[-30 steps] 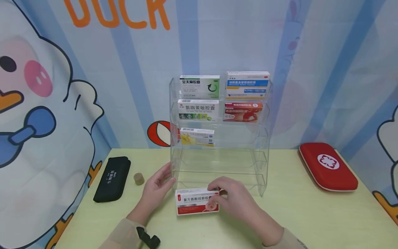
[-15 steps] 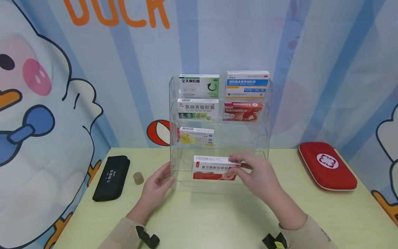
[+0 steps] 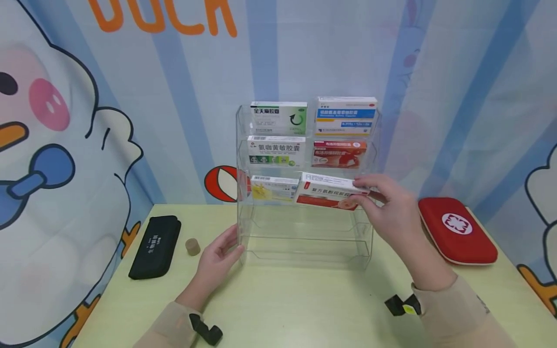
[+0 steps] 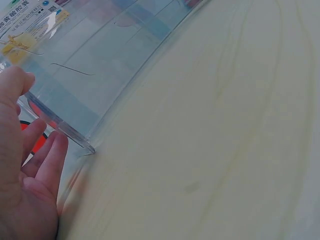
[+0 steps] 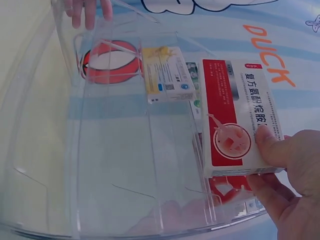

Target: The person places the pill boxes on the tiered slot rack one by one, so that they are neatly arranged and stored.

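Observation:
My right hand [image 3: 393,208] pinches one end of a white-and-red medicine box [image 3: 327,192], thumb on its front face and fingers behind. The box is slightly tilted, in front of the third tier of a clear acrylic display rack [image 3: 304,245], just right of a yellow-and-white medicine box [image 3: 274,189]. In the right wrist view the held medicine box [image 5: 235,110] overlaps the boxes on the upper tiers. My left hand [image 3: 219,256] holds the rack's lower left side; in the left wrist view its thumb lies at the front edge, with the fingers [image 4: 52,162] along the side.
Upper tiers carry a green-and-white box [image 3: 278,118], a blue-and-white box [image 3: 345,116], a white-and-green box [image 3: 276,151] and a red box [image 3: 339,154]. A black case [image 3: 155,247] and small brown cylinder [image 3: 192,247] lie left; a red zip case [image 3: 458,232] lies right.
My right hand has lifted the white-and-red medicine box from near the table in front of the rack up and rightward to the third tier. My left hand has stayed at the rack's side.

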The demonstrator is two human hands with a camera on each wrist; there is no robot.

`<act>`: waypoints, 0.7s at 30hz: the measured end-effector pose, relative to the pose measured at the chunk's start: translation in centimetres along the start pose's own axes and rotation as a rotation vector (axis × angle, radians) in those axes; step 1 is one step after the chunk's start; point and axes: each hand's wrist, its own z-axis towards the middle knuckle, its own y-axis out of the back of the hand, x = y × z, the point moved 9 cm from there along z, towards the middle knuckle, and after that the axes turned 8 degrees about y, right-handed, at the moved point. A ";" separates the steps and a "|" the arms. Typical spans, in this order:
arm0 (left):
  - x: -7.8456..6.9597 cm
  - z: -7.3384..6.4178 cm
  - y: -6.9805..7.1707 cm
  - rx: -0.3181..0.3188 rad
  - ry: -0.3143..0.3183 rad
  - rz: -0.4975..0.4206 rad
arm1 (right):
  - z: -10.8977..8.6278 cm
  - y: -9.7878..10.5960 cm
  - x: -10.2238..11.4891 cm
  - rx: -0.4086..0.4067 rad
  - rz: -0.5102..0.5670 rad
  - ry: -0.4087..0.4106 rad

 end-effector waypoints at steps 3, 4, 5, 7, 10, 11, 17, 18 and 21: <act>0.0 0.0 -0.1 0.004 -0.002 -0.001 | 0.7 0.8 -0.1 -0.036 -0.016 -0.009; 0.0 0.0 -0.1 0.004 -0.004 0.000 | 0.9 1.1 -0.2 -0.047 -0.017 -0.016; -0.1 0.0 -0.1 0.003 -0.005 0.002 | 1.1 1.3 -0.3 -0.057 -0.021 -0.024; 0.0 0.0 0.0 0.001 -0.002 0.004 | 1.5 1.6 -0.6 -0.080 -0.029 -0.037; 0.0 0.0 0.0 -0.001 0.003 0.004 | 1.8 1.9 -1.1 -0.107 -0.038 -0.048; 0.0 0.0 0.0 -0.002 0.006 0.002 | 1.9 1.9 -1.3 -0.113 -0.043 -0.049; 0.0 0.0 0.0 0.007 0.009 -0.003 | 1.7 1.2 -2.5 -0.114 -0.087 -0.030; 0.0 0.0 -0.1 0.009 0.006 -0.001 | 1.6 1.0 -2.7 -0.111 -0.097 -0.023; 0.2 0.1 -0.1 0.008 0.009 0.000 | 1.3 0.4 -3.0 -0.097 -0.126 -0.001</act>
